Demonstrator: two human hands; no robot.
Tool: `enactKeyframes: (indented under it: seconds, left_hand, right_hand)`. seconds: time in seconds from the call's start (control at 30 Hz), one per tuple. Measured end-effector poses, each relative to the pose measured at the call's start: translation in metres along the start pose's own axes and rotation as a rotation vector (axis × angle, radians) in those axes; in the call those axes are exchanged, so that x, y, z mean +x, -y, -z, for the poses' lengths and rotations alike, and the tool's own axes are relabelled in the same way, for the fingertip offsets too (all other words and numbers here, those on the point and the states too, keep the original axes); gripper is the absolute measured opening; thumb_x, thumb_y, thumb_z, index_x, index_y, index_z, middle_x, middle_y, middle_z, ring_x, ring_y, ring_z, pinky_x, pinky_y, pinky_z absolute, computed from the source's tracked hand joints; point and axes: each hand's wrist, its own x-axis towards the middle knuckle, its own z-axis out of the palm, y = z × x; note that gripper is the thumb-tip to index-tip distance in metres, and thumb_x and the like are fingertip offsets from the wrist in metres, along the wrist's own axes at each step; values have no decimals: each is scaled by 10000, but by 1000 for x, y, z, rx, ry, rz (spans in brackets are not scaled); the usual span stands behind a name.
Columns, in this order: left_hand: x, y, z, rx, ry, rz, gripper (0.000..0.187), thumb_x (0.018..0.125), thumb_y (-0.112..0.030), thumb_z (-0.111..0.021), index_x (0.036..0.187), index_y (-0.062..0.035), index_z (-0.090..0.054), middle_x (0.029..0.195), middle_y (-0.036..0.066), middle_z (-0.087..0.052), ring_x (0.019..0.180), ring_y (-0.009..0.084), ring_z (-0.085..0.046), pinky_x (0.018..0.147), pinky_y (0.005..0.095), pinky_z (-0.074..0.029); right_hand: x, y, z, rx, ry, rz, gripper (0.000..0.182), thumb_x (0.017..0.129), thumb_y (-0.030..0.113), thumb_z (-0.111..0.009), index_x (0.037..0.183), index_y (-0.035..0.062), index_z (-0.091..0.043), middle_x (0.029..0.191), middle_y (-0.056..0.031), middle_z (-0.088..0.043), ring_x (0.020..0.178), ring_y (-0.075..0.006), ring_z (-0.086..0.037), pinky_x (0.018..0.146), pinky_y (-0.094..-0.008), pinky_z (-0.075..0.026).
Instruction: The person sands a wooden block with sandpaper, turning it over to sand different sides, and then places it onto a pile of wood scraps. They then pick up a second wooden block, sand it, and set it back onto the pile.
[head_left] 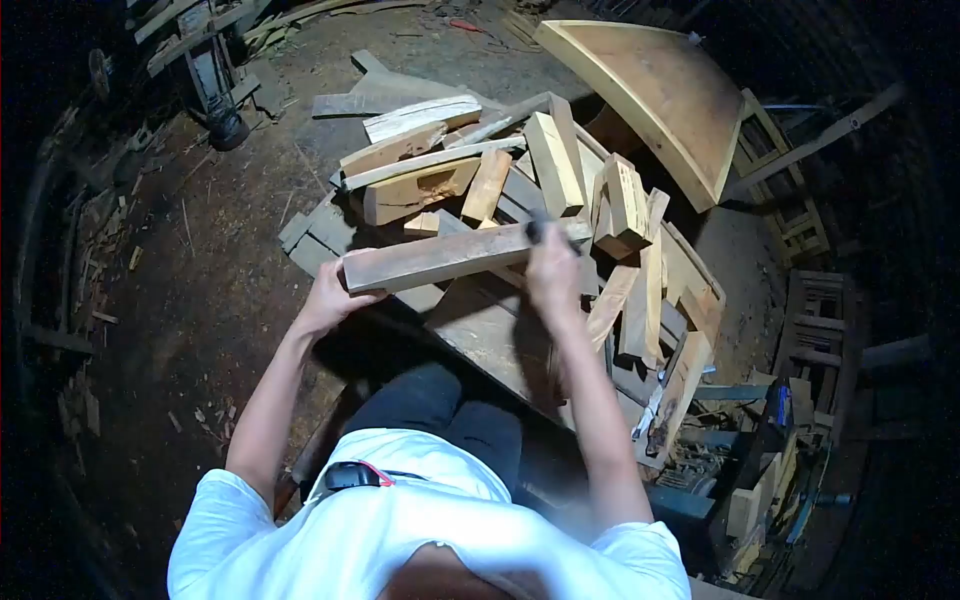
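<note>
A long wooden plank (450, 255) is held level above a heap of wood offcuts. My left hand (330, 298) grips its left end from below. My right hand (552, 265) is closed over the plank's right part, and something small and dark shows at its top; it is blurred and I cannot tell what it is. Under the plank lies a flat board (490, 330) in front of my dark trousers.
Several short blocks and slats (560, 170) are piled behind the plank. A big curved wooden panel (650, 95) leans at the back right. Wooden frames (815, 320) stand on the right. The dirt floor (200, 270) on the left carries chips and scraps.
</note>
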Motion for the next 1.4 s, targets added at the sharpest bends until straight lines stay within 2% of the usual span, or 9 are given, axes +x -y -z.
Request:
enactKeyframes:
  seconds: [0.2, 0.43, 0.63, 0.83, 0.9, 1.03, 1.23, 1.3, 1.4]
  left_hand:
    - [3, 1, -2, -2, -22, 17, 581, 670, -76, -826, 1202, 9, -609, 1094, 63, -680, 1032, 126, -599, 963, 301, -451]
    - [-1, 1, -2, 53, -19, 13, 576, 671, -75, -823, 1202, 4, -613, 1088, 62, -684, 1022, 133, -612, 961, 300, -457]
    - [-5, -8, -1, 54, -28, 66, 586, 676, -95, -824, 1210, 10, -606, 1096, 66, -687, 1025, 131, -614, 964, 304, -458]
    - [-6, 7, -5, 39, -13, -32, 555, 697, -95, -810, 1205, 7, -609, 1077, 62, -687, 1014, 118, -608, 948, 302, -467]
    - [-6, 15, -6, -576, -5, 126, 535, 719, -98, -795, 1211, -1, -609, 1042, 53, -685, 988, 105, -602, 915, 301, -477]
    - [-10, -6, -8, 93, -20, -80, 494, 729, -108, -792, 1184, -4, -629, 1025, 40, -682, 976, 98, -596, 888, 297, -475]
    - [-11, -10, -9, 58, -30, -51, 541, 686, -89, -809, 1189, -1, -630, 1085, 73, -691, 1015, 137, -615, 956, 300, -452]
    - [-8, -11, -10, 36, -34, -61, 511, 692, -76, -796, 1171, -7, -635, 1073, 72, -691, 1005, 139, -616, 948, 300, -457]
    - [-6, -7, -10, 39, -43, -34, 493, 699, -74, -791, 1162, -3, -635, 1061, 73, -691, 997, 139, -619, 941, 302, -462]
  right_hand:
    - [21, -15, 8, -113, -36, -219, 253, 938, 93, -417, 1150, -36, -471, 826, -272, -647, 759, -473, -626, 686, -523, -505]
    - [-44, 104, -13, 178, 39, 371, 371, 860, 19, -452, 1220, -18, -533, 1187, -227, -597, 1113, -367, -580, 927, -443, -493]
    - [2, 6, 12, 68, -16, -232, 305, 926, 80, -460, 1215, 9, -530, 1040, -270, -635, 926, -442, -640, 801, -473, -519]
    - [-37, 127, -30, 273, 78, 325, 397, 839, 17, -484, 1227, -27, -552, 1137, -221, -617, 1056, -380, -604, 930, -431, -488]
    - [-59, 183, -36, 259, -38, 512, 392, 825, -5, -508, 1213, -32, -554, 1161, -221, -612, 1079, -369, -602, 939, -433, -484]
    - [-48, 148, -28, 299, 37, 519, 431, 797, -37, -494, 1225, -28, -538, 1119, -218, -619, 1069, -341, -601, 947, -423, -478]
    - [10, 2, 7, 64, -121, -80, 320, 933, 83, -431, 1222, -8, -531, 866, -261, -664, 761, -442, -652, 685, -497, -527]
    - [7, 8, -3, 139, 35, -227, 282, 936, 97, -368, 1143, -16, -522, 1050, -288, -608, 976, -448, -595, 850, -509, -480]
    - [-20, 105, -11, 240, -38, 226, 249, 863, 11, -386, 1046, -15, -552, 947, -216, -584, 881, -389, -579, 792, -481, -480]
